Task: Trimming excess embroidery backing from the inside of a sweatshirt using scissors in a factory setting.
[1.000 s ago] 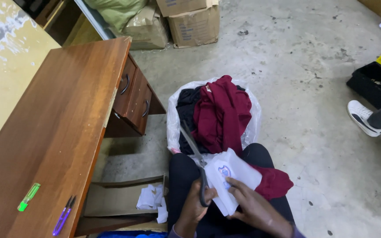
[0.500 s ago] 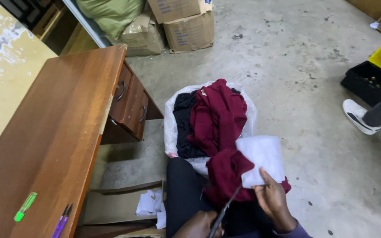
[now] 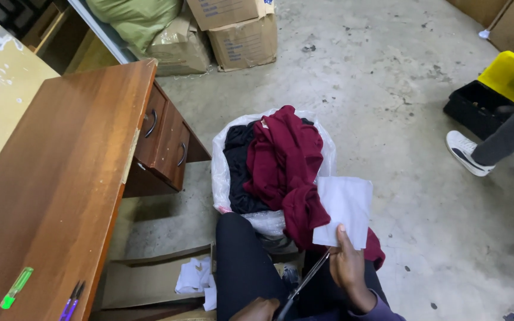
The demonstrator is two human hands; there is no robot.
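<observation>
At the bottom edge I see the left hand (image 3: 261, 310), mostly cut off, closed around the handle of a pair of scissors (image 3: 304, 284) whose blades point up and right; I cannot tell how its fingers sit. Just beside it, the right hand (image 3: 347, 266) pinches the lower edge of a white rectangular sheet (image 3: 346, 209), thumb pressed onto its face, the other fingers hidden behind it. The sheet stands upright over my lap, overlapping a maroon garment (image 3: 287, 166) that spills from a white plastic bag (image 3: 221, 160) also holding dark clothing. Compared with half a second ago, the sheet sits at much the same place while the scissors have swung slightly more upright. To the left, a flattened cardboard piece (image 3: 150, 276) carries crumpled white scraps (image 3: 196, 278). A wooden desk (image 3: 60, 178) with two drawers holds a green marker (image 3: 16, 288) and a purple pen (image 3: 70, 304). Farther off, on the stained concrete floor (image 3: 388, 89), stand brown cartons (image 3: 239, 30), a green sack (image 3: 132, 21), and a black and yellow toolbox (image 3: 495, 89) next to another person's white shoe (image 3: 468, 153).
</observation>
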